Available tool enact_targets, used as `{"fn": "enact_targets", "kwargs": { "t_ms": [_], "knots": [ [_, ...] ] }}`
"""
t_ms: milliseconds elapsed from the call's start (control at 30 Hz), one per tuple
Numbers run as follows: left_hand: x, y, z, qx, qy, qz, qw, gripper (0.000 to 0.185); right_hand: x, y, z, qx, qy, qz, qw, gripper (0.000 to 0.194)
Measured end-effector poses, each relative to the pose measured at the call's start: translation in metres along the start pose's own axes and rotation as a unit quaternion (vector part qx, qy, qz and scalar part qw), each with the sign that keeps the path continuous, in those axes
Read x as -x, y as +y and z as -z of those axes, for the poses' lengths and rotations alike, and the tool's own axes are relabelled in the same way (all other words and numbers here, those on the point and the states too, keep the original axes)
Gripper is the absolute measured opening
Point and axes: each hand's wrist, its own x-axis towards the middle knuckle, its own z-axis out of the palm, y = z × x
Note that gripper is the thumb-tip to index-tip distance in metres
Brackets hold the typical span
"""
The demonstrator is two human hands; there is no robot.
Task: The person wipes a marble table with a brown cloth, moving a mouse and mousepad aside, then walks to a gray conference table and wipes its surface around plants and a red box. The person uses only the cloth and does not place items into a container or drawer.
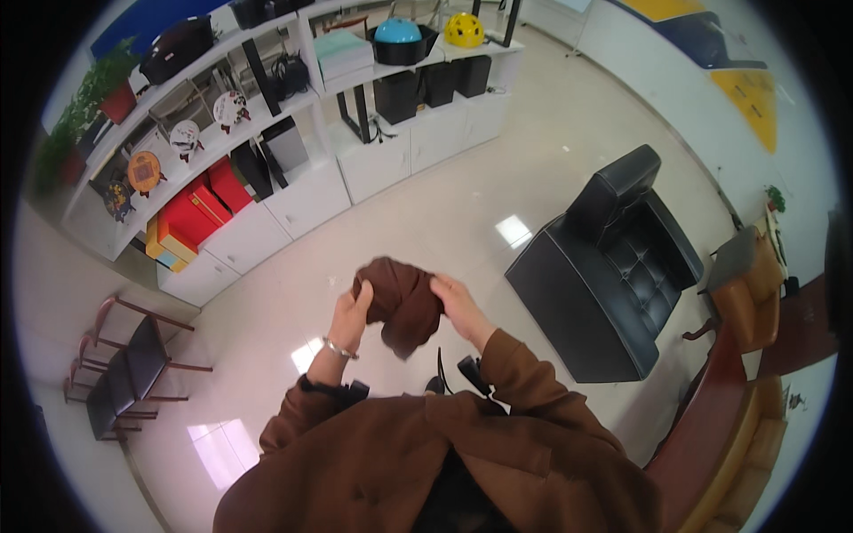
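A dark brown piece of cloth (403,303), bunched and folded over itself, is held up in front of my body, above the tiled floor. My left hand (351,316) grips its left edge, with the thumb over the fabric and a bracelet on the wrist. At the cloth's upper right edge, my right hand (460,305) pinches it between thumb and fingers. The lower end of the cloth hangs free between the hands. Brown sleeves cover both forearms.
A black leather armchair (600,280) stands to the right, near a long dark red table (706,413). White shelving (320,180) with boxes, plates and helmets runs across the upper left. Wooden chairs (126,370) with dark seats line the left wall.
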Motion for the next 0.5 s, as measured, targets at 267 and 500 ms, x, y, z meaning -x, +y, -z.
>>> {"fn": "enact_targets", "kwargs": {
  "t_ms": [267,500],
  "knots": [
    [-0.183,0.058,-0.03,0.003,0.009,-0.102,0.995,0.039,-0.162,-0.059,0.047,0.199,-0.008,0.121,0.972,0.066],
    [-0.4,0.117,-0.065,-0.111,-0.075,-0.138,0.981,0.037,-0.288,-0.144,0.174,0.253,0.033,0.075,0.964,0.05]
  ]
}}
